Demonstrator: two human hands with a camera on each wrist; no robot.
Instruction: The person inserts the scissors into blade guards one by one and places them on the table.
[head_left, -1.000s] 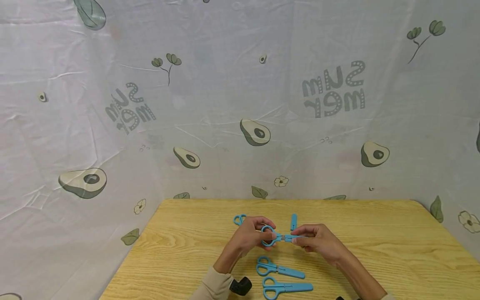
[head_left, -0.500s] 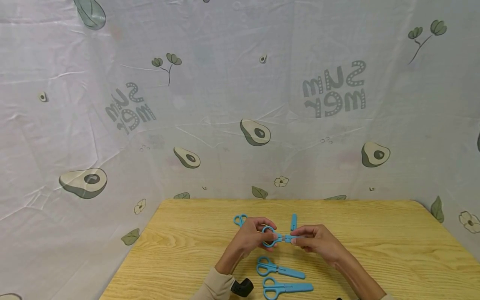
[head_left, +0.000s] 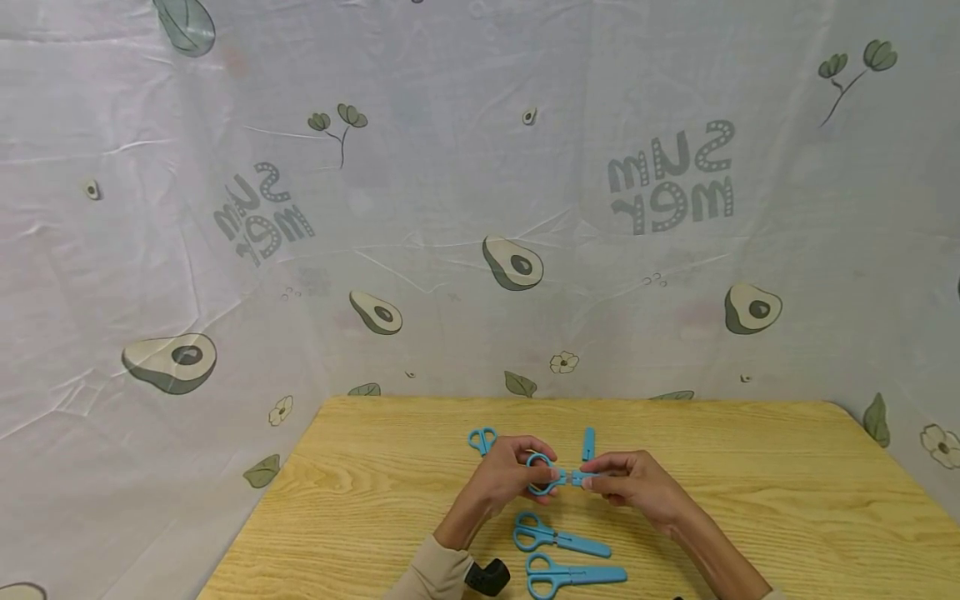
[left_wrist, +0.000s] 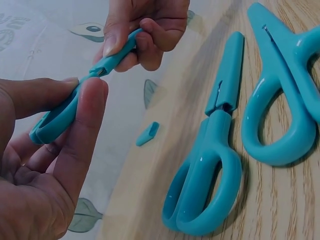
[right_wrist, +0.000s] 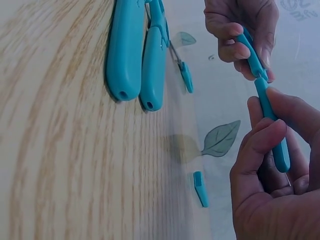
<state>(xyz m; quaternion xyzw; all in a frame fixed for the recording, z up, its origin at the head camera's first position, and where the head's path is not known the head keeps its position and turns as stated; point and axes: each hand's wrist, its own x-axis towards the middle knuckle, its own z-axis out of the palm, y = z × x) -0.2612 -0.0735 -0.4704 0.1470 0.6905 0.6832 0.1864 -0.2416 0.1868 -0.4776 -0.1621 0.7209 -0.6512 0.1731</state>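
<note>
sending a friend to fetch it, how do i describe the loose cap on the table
Find the wooden table, then the right hand over it. Just past that hand lies a short blue cap. It is the only one neither fitted on scissors nor held.

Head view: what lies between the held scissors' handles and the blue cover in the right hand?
A short grey strip of bare blade, as the head view shows.

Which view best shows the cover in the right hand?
The right wrist view: the cover shows large, both ends visible. In head, the right hand hides most beyond its open end; in left wrist, it hides part.
</note>
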